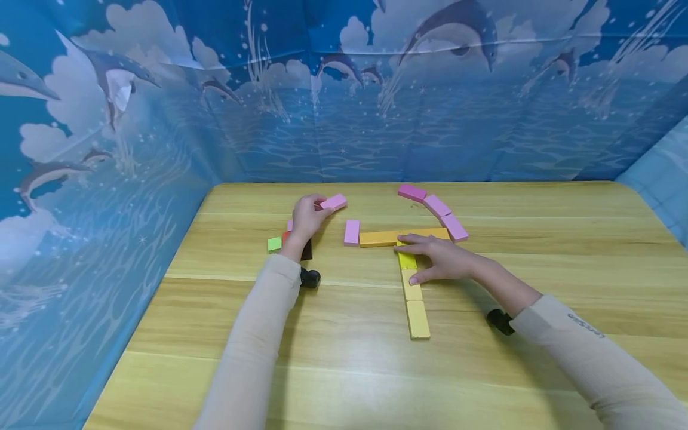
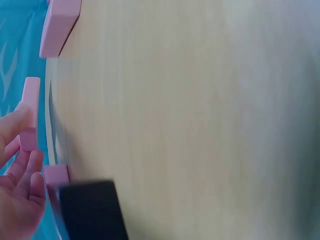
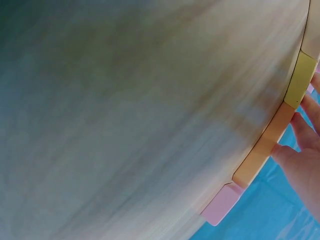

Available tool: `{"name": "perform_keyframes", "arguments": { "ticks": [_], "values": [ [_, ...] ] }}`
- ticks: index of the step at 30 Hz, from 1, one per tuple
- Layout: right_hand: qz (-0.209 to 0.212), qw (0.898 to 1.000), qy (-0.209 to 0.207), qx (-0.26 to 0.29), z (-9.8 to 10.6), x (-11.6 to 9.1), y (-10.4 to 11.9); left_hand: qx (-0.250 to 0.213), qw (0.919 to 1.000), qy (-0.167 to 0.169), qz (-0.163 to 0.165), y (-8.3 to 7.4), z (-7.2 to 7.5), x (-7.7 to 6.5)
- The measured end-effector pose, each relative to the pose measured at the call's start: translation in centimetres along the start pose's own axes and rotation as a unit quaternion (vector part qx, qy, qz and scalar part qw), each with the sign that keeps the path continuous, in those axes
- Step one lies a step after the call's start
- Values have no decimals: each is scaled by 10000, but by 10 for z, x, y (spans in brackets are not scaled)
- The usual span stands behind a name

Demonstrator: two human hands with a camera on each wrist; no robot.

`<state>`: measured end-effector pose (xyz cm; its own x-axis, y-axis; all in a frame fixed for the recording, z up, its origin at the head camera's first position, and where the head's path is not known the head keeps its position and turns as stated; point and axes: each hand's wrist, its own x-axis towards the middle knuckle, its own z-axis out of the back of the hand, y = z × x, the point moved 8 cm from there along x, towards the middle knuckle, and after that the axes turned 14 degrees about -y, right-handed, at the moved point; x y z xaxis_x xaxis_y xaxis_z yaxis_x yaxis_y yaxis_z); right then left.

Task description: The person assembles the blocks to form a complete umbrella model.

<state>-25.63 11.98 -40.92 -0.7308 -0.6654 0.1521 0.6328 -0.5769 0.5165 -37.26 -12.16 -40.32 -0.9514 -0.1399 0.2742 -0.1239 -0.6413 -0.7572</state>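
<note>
My left hand (image 1: 308, 218) pinches a pink block (image 1: 334, 202) between thumb and fingers, held up off the table in the left wrist view, where the same pink block (image 2: 30, 112) stands on end. Fingers spread, my right hand (image 1: 448, 258) lies over the meeting of an orange bar (image 1: 378, 239) and a column of yellow blocks (image 1: 407, 261); its fingertips touch or hover just above them. Paler yellow blocks (image 1: 417, 319) continue the column toward me. One pink block (image 1: 352, 233) lies at the orange bar's left end. Three pink blocks (image 1: 436, 206) curve up from its right end.
Beside my left wrist sit a green block (image 1: 275, 244), a partly hidden red block (image 1: 286, 237) and a black block (image 1: 307, 251). A blue dolphin-print sheet (image 1: 344, 137) hangs along the back edge of the wooden table (image 1: 344, 370).
</note>
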Motion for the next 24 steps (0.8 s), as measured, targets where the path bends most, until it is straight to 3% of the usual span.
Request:
{"name": "perform_keyframes", "arguments": {
  "ticks": [13,24],
  "values": [
    [-47,10000,44,0,-1,0,-1,-90,9995,243,-177,-17,-20,-5],
    [-31,10000,59,-30,-2,0,-2,-139,9994,281,-112,-29,-35,-12]
  ]
}}
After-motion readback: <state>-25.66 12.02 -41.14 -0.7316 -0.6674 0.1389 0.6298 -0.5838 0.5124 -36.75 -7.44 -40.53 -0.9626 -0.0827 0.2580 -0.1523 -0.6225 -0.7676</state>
